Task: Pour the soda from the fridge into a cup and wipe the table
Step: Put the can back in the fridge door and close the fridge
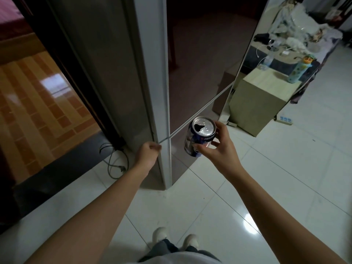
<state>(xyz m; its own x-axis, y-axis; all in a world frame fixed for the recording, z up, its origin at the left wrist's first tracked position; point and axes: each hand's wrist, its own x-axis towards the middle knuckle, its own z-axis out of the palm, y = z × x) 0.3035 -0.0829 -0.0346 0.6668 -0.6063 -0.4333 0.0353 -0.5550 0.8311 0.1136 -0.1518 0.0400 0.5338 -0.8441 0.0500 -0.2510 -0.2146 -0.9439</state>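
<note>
**Can out of the fridge, pouring and wiping yet to come**

Shoes [175, 239] and trouser legs sit at the bottom edge, on pale floor tiles [247, 197].

Far left, a doorway opens onto an orange patterned floor [38, 96], and a loose cable [114, 162] lies by the dark threshold.

Next comes the left hand [148, 151], fingers curled in at the fridge [118, 73] corner, right where the seam between upper and lower doors meets the edge. It looks to be gripping the door edge, though the fingertips are hidden, so a loose fist resting there cannot be ruled out. Both doors appear closed.

To its right, the right hand [215, 147] holds the can [200, 136], thumb and fingers wrapped round its body. The can is upright, a little tilted, in the air in front of the lower door. Its top is already open; the mouth shows dark.

Further right stand a small cabinet [261, 103], a patterned bottle [299, 69] on it, and a power strip [284, 119] on the floor.

Judging from this, fetching the soda is done. No cup or table is in view, so carrying the can over, pouring and wiping all remain.
</note>
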